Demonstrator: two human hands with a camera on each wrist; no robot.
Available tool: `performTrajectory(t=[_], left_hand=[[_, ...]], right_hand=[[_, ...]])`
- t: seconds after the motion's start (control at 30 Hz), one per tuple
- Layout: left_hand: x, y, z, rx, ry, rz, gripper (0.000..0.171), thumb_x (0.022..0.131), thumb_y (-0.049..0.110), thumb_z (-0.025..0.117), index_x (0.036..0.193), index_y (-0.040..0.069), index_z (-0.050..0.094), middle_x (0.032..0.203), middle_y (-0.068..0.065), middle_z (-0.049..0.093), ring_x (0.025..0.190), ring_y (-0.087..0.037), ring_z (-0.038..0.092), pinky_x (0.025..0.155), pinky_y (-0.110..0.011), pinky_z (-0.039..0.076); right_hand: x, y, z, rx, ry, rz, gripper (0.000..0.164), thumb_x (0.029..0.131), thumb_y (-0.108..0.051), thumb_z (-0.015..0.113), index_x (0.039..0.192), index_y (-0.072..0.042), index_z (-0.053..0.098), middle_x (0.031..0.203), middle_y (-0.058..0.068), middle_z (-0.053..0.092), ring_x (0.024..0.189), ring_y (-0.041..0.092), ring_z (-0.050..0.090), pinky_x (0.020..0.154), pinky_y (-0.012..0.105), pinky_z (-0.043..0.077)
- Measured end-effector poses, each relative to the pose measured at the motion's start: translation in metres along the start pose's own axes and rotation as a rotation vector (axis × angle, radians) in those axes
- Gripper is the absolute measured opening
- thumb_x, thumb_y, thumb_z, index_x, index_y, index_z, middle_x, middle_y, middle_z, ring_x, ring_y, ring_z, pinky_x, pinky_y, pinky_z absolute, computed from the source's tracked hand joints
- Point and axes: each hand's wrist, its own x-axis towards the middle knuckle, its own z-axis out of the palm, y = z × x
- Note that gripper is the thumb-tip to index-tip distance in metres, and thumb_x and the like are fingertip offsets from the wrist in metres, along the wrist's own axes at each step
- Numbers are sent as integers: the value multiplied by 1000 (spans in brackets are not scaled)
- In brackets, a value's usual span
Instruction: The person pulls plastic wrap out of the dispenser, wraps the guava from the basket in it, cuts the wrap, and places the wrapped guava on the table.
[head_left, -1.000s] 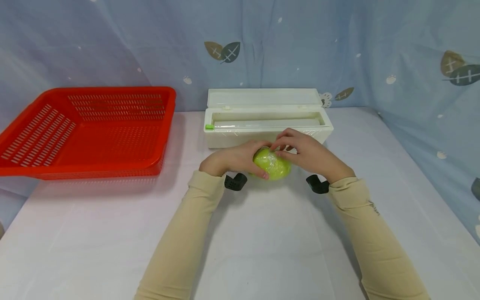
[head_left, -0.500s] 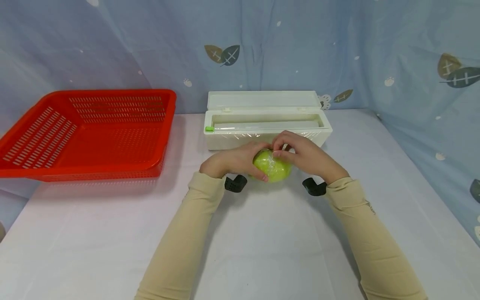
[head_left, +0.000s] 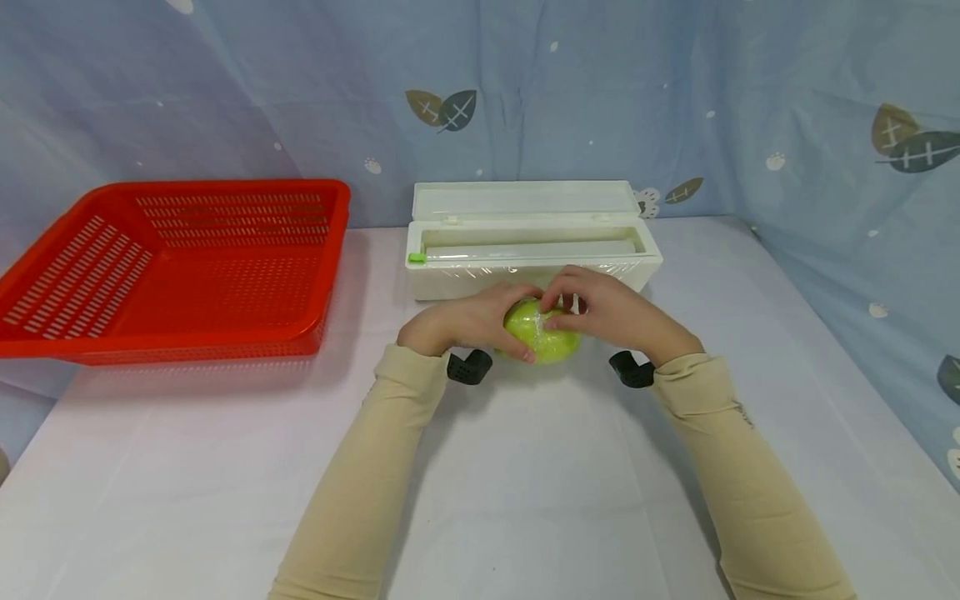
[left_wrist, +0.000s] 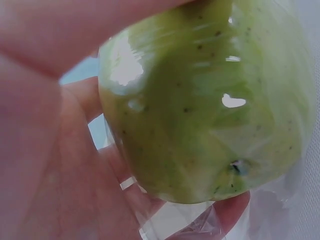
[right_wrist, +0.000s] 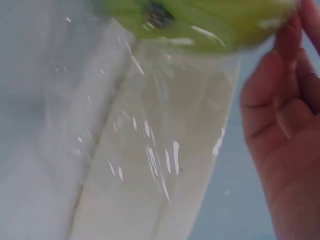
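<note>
A green apple (head_left: 545,337) wrapped in clear plastic wrap is just in front of the white box, low over the table. My left hand (head_left: 476,320) grips its left side, thumb towards me; the left wrist view shows the curled fingers around the shiny, speckled skin (left_wrist: 200,110). My right hand (head_left: 603,308) is at the top right of the apple, thumb and forefinger bent together, pinching the wrap on its surface. In the right wrist view a loose sheet of plastic wrap (right_wrist: 155,135) hangs beyond the apple, overlapping the box.
A white wrap dispenser box (head_left: 525,277) stands behind the hands, lid (head_left: 521,198) raised, a roll (head_left: 528,249) inside and a green slider (head_left: 417,258) at its left. To the left sits a red plastic basket (head_left: 187,342). A blue patterned curtain (head_left: 570,92) closes off the back.
My right fingers have shifted slightly over the top of the apple, the thumb coming lower onto its wrapped surface. The left hand keeps its grip, and the apple stays nearly in place.
</note>
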Motion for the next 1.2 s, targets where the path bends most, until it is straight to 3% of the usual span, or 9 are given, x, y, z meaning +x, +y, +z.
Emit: performTrajectory(t=[0.3, 0.57, 0.73, 1.03, 1.2], left_hand=[[-1, 0, -1, 20, -12, -8, 81, 68, 35, 76, 134, 18, 32, 126, 2, 35, 105, -12, 36, 83, -26, 37], [0, -2, -2, -31, -17, -1, 81, 68, 33, 76, 134, 17, 31, 127, 3, 34, 106, -11, 35, 82, -25, 38], [1, -4, -1, -27, -6, 20, 79, 68, 34, 77, 132, 17, 33, 123, 4, 37, 104, -11, 36, 81, -24, 38], [3, -4, 0, -19, -1, 17, 75, 67, 33, 78, 127, 15, 37, 116, 3, 41, 100, -12, 37, 80, -26, 37], [3, -4, -1, -40, 0, -3, 80, 66, 33, 78, 131, 16, 35, 120, 3, 39, 103, -12, 37, 83, -26, 36]], right_hand=[[3, -1, 6, -21, 44, -105, 5, 83, -24, 62, 87, -21, 61, 94, -8, 50, 73, 11, 46, 63, 28, 41], [4, -6, 8, -25, 7, -55, 21, 77, -37, 68, 94, -25, 63, 95, -10, 48, 77, 10, 46, 67, 28, 41], [6, -9, 11, -74, 39, -95, 9, 82, -29, 64, 86, -23, 60, 91, -8, 48, 73, 11, 44, 65, 28, 39], [0, -3, 5, 167, 4, -46, 8, 87, -25, 59, 90, -19, 55, 92, -6, 52, 78, 13, 46, 64, 31, 39], [-3, -2, 0, 203, 23, 16, 10, 88, -28, 56, 92, -19, 57, 90, -4, 54, 79, 13, 47, 64, 32, 39]])
